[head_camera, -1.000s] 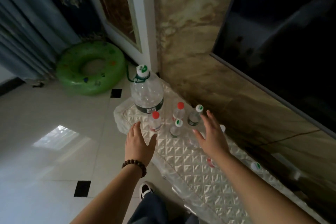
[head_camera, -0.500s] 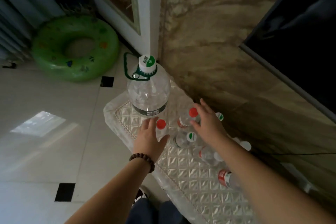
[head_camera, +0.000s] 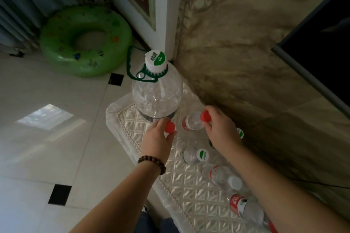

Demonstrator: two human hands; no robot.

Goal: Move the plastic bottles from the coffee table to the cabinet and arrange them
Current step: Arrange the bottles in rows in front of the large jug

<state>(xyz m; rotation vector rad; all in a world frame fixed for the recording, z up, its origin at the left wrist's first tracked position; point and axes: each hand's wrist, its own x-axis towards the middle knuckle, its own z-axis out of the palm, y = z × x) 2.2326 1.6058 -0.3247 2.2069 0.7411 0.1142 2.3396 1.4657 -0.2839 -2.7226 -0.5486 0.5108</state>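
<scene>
Left hand (head_camera: 158, 139): fingers and thumb curled round the red cap of a small plastic bottle (head_camera: 169, 126), which stands just in front of the big jug near the cabinet top's far left corner; most of its body is hidden under the hand.
Right hand (head_camera: 220, 128): fingertips pinch the red cap of a second small bottle (head_camera: 193, 123), clear with a red label, tilted and close to the wall edge.
Wrist: a brown bead bracelet (head_camera: 152, 161) on the left forearm.
Large jug (head_camera: 157, 96): clear, upright at the far end of the cabinet top (head_camera: 189, 191), white and green cap marked 6L, green carry handle.
Other bottles: one with a green and white cap (head_camera: 195, 155) between the forearms; one with a white cap (head_camera: 224, 177) lying beside the right forearm; one with a red label (head_camera: 246, 210) lying nearer the near edge; another green cap (head_camera: 240, 133) partly hidden behind the right hand.
Cover: quilted, shiny cloth over the cabinet top.
Floor: pale tiles with a green swim ring (head_camera: 85, 40) by the curtain.
</scene>
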